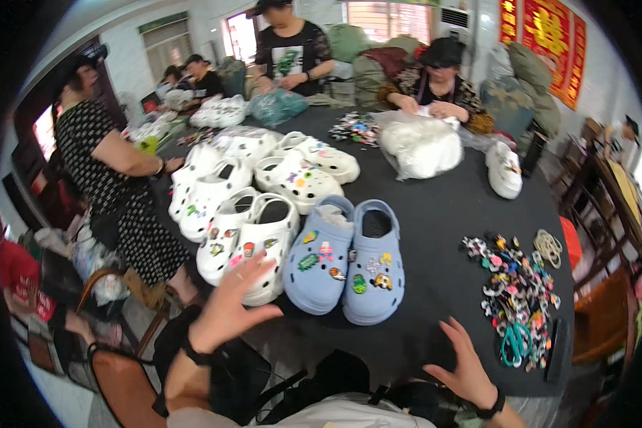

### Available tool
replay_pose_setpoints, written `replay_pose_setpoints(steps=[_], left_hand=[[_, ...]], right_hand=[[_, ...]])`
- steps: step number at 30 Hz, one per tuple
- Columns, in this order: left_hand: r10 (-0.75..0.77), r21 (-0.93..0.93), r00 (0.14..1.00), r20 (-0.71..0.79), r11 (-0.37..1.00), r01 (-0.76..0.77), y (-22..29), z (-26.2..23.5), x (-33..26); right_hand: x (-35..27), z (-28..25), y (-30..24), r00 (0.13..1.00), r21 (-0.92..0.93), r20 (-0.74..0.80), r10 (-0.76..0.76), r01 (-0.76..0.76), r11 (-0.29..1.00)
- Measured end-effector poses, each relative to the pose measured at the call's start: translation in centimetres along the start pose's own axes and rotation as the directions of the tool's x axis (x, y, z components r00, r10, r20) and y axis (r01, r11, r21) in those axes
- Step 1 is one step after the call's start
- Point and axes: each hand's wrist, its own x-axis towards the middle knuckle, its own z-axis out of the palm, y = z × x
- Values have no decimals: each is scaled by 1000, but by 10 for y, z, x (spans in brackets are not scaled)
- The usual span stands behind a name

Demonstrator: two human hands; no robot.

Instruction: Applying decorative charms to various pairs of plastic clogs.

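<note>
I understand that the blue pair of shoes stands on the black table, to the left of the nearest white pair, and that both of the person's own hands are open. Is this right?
Not quite: in the head view, the blue pair stands to the right of the nearest white pair. It is on the black table, and the left hand and right hand are open.

Left grip (237,301) and right grip (466,367) well apart, both loosely spread.
</note>
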Motion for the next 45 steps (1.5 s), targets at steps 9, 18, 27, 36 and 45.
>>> replay_pose_setpoints(steps=[9, 18, 27, 36, 45], left_hand=[[-196, 96, 968, -159, 972, 213, -122, -218, 112], [-396, 249, 916, 58, 895, 371, -111, -192, 120], [-271, 376, 840, 471, 922, 86, 48, -120, 37], [-292, 357, 897, 331, 919, 167, 59, -190, 17], [-604, 733, 794, -71, 509, 452, 93, -318, -33]], right_hand=[[-37, 6, 39, 918, 338, -367, 150, -18, 941], [-26, 13, 42, 861, 129, -498, 108, -50, 990], [-23, 5, 28, 859, -60, -509, -56, 29, 998], [-27, 20, 47, 911, -55, -408, -60, 41, 998], [-38, 15, 56, 966, -204, -180, -185, 147, 968]])
